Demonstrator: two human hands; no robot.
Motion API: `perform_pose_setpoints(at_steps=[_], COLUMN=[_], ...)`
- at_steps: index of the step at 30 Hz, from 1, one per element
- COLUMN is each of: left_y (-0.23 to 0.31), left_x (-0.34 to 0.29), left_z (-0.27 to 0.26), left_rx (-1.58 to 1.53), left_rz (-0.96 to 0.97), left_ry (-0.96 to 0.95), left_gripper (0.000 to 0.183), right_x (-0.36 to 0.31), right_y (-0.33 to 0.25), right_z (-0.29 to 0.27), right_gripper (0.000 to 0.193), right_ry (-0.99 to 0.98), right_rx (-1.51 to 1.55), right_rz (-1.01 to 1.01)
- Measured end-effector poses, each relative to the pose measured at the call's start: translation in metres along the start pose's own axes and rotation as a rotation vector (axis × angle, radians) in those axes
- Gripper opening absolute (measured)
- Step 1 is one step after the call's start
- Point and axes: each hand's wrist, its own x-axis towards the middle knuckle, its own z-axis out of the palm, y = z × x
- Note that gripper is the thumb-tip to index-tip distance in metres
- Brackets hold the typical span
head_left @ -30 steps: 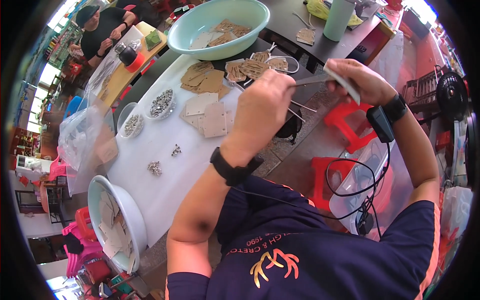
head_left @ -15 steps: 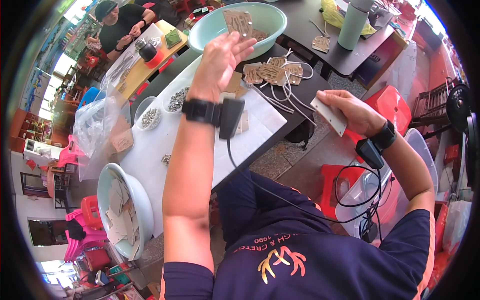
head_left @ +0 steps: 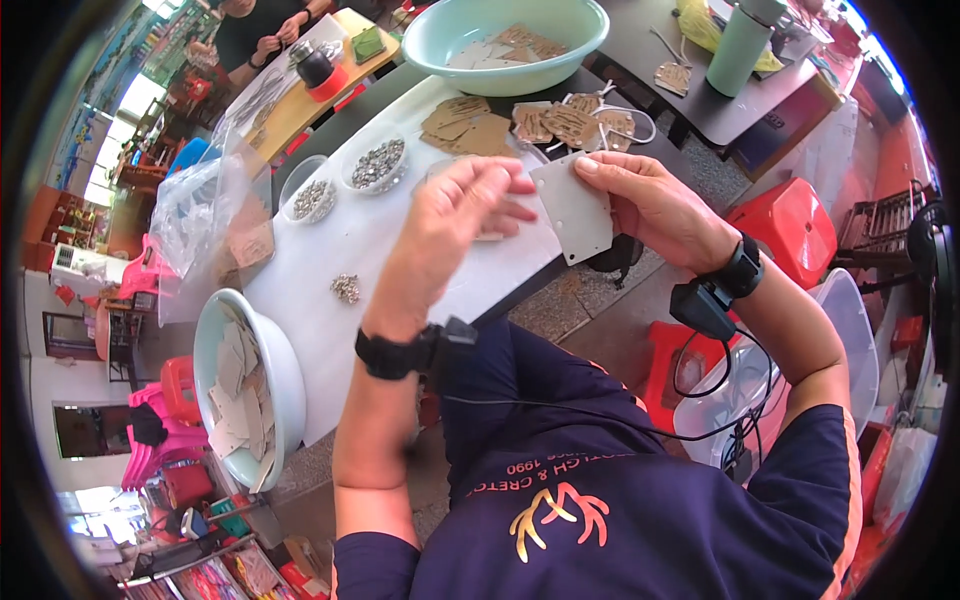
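the white-topped table [head_left: 330,240] runs from the lower left up toward the top. at its far end sits a pale green basin [head_left: 580,30] holding brown and grey card tags, and at its near end a white basin [head_left: 285,370] filled with pale tags. just before the green basin lie loose brown tags [head_left: 465,125] with white strings. two small clear dishes of metal eyelets [head_left: 378,163] stand side by side near the left edge, with a little loose heap of eyelets [head_left: 346,288] lying apart on the bare white top.

the right hand [head_left: 655,205] holds a grey card tag [head_left: 575,208] above the table's near edge, its grip pinching the tag's upper and right edge between thumb and fingers. the left hand [head_left: 455,220] is at the tag's left edge, fingertips drawn together; i cannot tell whether something small is pinched in them.

half a second ago the left hand was up at the far end, spread over the green basin, while the right hand held the tag alone, off to the right of the table. now the left hand has come back and both hands meet at the tag, so the work looks to have gone from fetching to handling the tag itself.
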Motion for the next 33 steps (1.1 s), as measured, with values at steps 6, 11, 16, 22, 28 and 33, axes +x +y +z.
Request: perform_pose_setpoints(at_steps=[6, 11, 16, 22, 28, 33], left_y=[-0.017, -0.021, -0.034, -0.040, -0.047, -0.051], left_x=[-0.060, -0.108, -0.138, -0.161, -0.171, -0.169], left_z=[0.000, -0.016, -0.036, -0.040, -0.046, -0.047], left_rx=[0.037, 0.107, 0.066, -0.109, -0.243, -0.262], left_rz=[-0.032, -0.086, -0.037, -0.015, -0.119, -0.036], left_ry=[0.143, 0.328, 0.473, 0.539, 0.337, 0.425], left_gripper=[0.017, 0.019, 0.020, 0.024, 0.028, 0.032], right_x=[0.026, 0.036, 0.047, 0.057, 0.057, 0.068], right_y=[0.021, 0.041, 0.056, 0.075, 0.095, 0.077], right_z=[0.038, 0.067, 0.094, 0.123, 0.138, 0.099], right_gripper=[0.027, 0.027, 0.027, 0.027, 0.023, 0.016], right_ry=[-0.062, -0.259, -0.332, -0.332, -0.356, -0.167], right_rx=[-0.159, -0.405, -0.354, -0.368, -0.557, -0.800], right_rz=[-0.012, 0.060, 0.132, 0.081, -0.066, -0.413])
